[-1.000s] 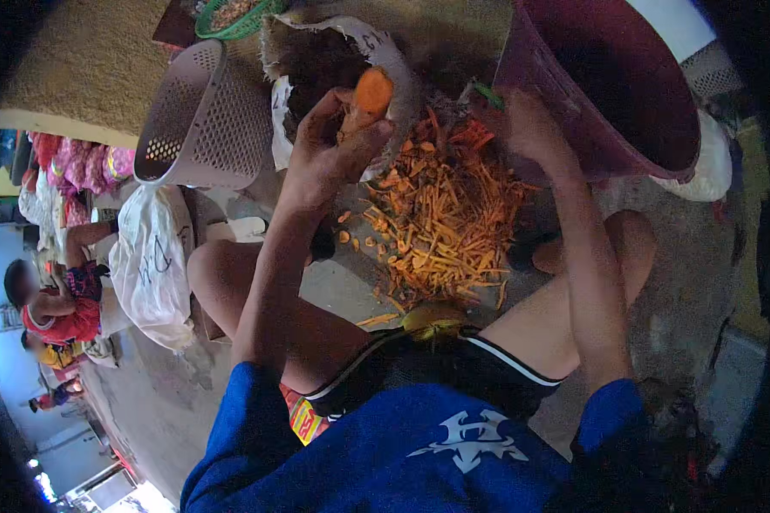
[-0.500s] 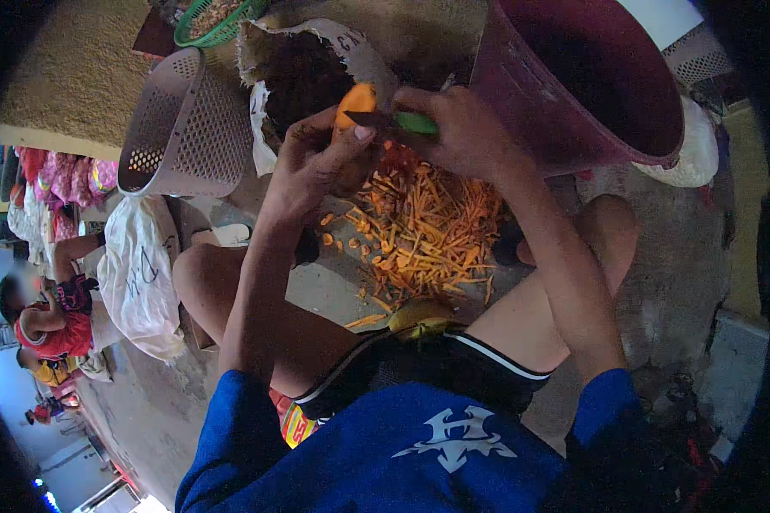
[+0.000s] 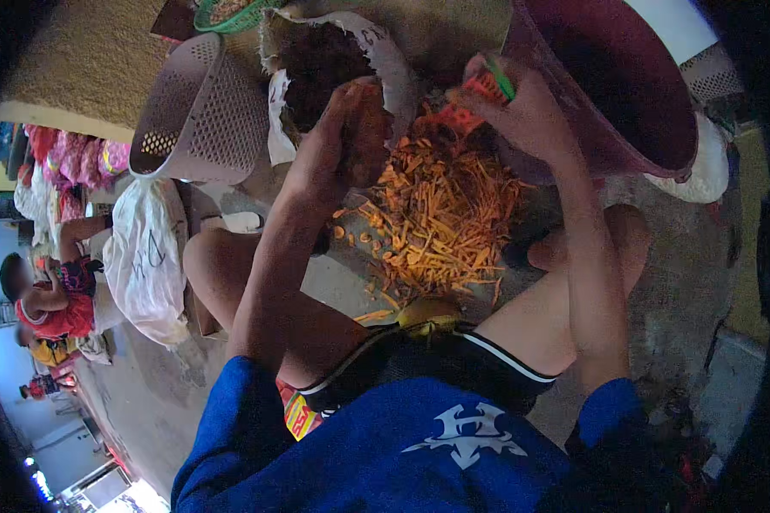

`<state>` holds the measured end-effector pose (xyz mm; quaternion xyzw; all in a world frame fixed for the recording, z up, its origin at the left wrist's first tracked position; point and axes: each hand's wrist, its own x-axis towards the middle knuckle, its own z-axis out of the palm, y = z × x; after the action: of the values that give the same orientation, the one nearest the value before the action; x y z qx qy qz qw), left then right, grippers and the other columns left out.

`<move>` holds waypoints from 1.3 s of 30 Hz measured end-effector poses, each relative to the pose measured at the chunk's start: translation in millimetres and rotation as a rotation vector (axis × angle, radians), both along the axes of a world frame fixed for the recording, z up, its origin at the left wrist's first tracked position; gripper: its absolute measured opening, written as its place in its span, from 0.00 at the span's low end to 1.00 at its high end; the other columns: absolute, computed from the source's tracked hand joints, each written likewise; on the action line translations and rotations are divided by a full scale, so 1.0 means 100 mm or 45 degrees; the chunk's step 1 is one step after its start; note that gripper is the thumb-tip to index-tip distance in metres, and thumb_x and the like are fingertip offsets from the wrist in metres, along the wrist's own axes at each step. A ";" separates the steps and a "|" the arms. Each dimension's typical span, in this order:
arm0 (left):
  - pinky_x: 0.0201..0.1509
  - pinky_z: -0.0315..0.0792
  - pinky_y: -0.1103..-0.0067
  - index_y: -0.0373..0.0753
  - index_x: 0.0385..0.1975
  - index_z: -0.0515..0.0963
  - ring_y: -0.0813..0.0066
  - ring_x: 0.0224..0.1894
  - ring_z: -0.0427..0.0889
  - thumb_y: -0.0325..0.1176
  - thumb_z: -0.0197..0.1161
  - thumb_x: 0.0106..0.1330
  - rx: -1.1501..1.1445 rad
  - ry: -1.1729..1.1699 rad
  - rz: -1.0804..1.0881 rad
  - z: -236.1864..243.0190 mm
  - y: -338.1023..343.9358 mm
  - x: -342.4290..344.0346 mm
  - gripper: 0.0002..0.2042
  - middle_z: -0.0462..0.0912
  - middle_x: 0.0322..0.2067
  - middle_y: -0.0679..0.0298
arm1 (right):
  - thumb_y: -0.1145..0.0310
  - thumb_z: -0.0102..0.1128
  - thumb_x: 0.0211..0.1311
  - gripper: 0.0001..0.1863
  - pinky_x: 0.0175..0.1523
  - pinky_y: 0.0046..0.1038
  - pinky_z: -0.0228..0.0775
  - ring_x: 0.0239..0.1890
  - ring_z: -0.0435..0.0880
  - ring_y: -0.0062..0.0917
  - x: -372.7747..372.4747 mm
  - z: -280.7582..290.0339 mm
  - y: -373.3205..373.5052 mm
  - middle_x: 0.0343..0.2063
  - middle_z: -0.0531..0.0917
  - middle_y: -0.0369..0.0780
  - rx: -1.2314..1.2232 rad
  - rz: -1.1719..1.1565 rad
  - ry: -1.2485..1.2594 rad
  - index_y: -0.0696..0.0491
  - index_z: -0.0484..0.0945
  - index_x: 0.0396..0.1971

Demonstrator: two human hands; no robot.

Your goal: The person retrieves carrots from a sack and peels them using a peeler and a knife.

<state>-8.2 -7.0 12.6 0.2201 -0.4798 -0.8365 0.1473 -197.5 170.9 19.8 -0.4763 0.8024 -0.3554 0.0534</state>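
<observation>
My left hand (image 3: 346, 115) is closed at the near side of the torn sack, its fingers in shadow; what it holds, if anything, I cannot make out. Off to the right, my right hand (image 3: 526, 107) grips a green-handled knife (image 3: 500, 77), blurred by motion, with its blade not distinguishable. Against those fingers shows a bright red item (image 3: 475, 96) whose kind is unclear. Below both hands lies a heap of orange peelings and carrot-like strips (image 3: 441, 218) on the floor between my legs. Small round orange slices (image 3: 340, 232) are scattered at its left edge.
A torn white sack (image 3: 393, 64) with dark contents stands beyond my left hand. Left of it is a perforated plastic basket (image 3: 231, 115); at right, a large maroon tub (image 3: 607, 150). A filled white sack (image 3: 150, 265) sits at left. People in red (image 3: 64, 312) are farther off.
My hands have drawn apart, the right going up and right with the knife. The orange piece held in my left hand no longer shows. The red item now appears higher, beside my right fingers.
</observation>
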 end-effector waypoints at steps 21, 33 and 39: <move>0.21 0.78 0.73 0.40 0.51 0.74 0.68 0.25 0.83 0.58 0.46 0.74 0.190 -0.138 -0.181 -0.27 0.15 -0.10 0.25 0.82 0.31 0.62 | 0.44 0.78 0.44 0.34 0.45 0.30 0.79 0.39 0.89 0.29 0.29 -0.28 -0.39 0.36 0.87 0.44 -0.521 0.377 -0.023 0.53 0.83 0.46; 0.41 0.78 0.78 0.44 0.56 0.69 0.75 0.43 0.80 0.46 0.47 0.77 0.084 -0.100 -0.248 -0.09 0.19 -0.04 0.16 0.77 0.46 0.62 | 0.58 0.75 0.54 0.19 0.47 0.25 0.75 0.39 0.83 0.18 -0.38 -0.46 -0.26 0.34 0.85 0.36 -0.376 -0.058 -0.069 0.52 0.81 0.41; 0.34 0.78 0.79 0.45 0.54 0.70 0.78 0.34 0.80 0.46 0.45 0.78 0.204 -0.017 -0.123 -0.14 0.15 -0.05 0.15 0.79 0.41 0.67 | 0.57 0.75 0.54 0.19 0.50 0.28 0.75 0.45 0.84 0.22 0.35 -0.17 -0.31 0.38 0.86 0.38 -0.528 0.289 0.017 0.51 0.82 0.42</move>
<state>-13.3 8.2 -1.7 0.2131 -0.4223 -0.8769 0.0854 -162.2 140.0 2.4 -0.5665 0.6539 -0.5013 -0.0113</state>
